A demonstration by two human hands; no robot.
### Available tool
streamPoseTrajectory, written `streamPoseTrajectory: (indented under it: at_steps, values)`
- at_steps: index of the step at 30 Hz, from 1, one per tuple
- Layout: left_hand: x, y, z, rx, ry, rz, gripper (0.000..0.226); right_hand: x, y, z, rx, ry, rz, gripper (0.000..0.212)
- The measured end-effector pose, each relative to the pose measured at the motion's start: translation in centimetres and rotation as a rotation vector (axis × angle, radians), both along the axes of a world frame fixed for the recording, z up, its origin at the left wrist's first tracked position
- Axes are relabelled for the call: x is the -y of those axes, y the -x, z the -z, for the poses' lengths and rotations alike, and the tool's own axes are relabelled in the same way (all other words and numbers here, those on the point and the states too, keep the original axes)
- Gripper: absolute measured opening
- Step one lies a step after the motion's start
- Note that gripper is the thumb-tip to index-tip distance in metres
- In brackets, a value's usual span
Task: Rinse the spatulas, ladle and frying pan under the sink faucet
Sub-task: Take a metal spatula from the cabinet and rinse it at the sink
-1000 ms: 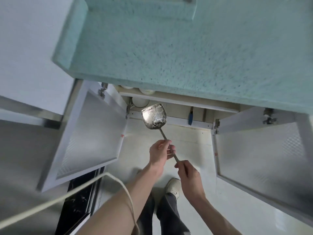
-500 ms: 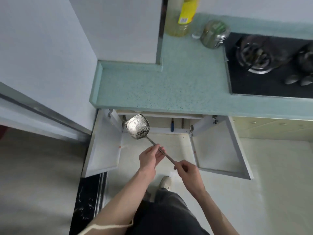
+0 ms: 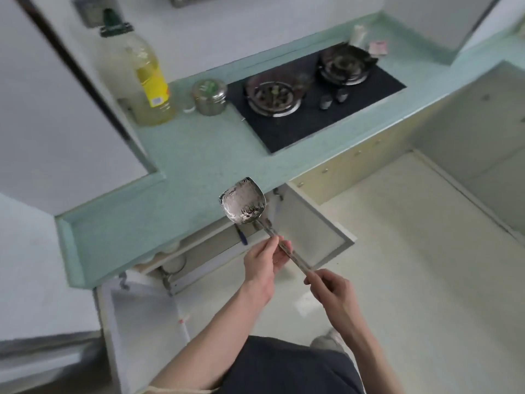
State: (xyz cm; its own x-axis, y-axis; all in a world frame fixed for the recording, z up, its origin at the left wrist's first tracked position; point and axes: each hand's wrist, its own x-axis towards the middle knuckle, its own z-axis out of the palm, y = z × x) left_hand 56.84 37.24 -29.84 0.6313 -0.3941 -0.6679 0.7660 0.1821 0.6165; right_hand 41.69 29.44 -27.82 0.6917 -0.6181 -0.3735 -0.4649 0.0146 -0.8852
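Your left hand (image 3: 262,261) pinches the spatula (image 3: 243,201) mid-handle to steady it, blade up by the table (image 3: 181,177) edge. Your right hand (image 3: 331,288) grips the handle end, likely so you can carry it. No sink in view yet.

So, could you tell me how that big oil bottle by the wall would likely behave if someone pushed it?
The tall clear plastic oil bottle with the yellow label looks mostly full, so it is probably heavy and would resist a light push. Being tall on a narrow base, it may tip if pushed near its green cap. Its sides might be greasy and slippery.
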Motion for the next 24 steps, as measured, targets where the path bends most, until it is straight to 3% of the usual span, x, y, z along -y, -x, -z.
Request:
streamPoseTrajectory:
  at_steps: [12, 24]
  values:
    - [22.3, 10.4, -3.9, 0.116, 0.018, 0.390, 0.018, 14.6, 11.3, -3.2, 0.166, -0.067, 0.412, 0.031]
    - [43.4, 23.2, -5.7, 0.279, 0.018, 0.566, 0.012, 32.4, 23.2, -4.2, 0.232, -0.130, 0.583, 0.027]
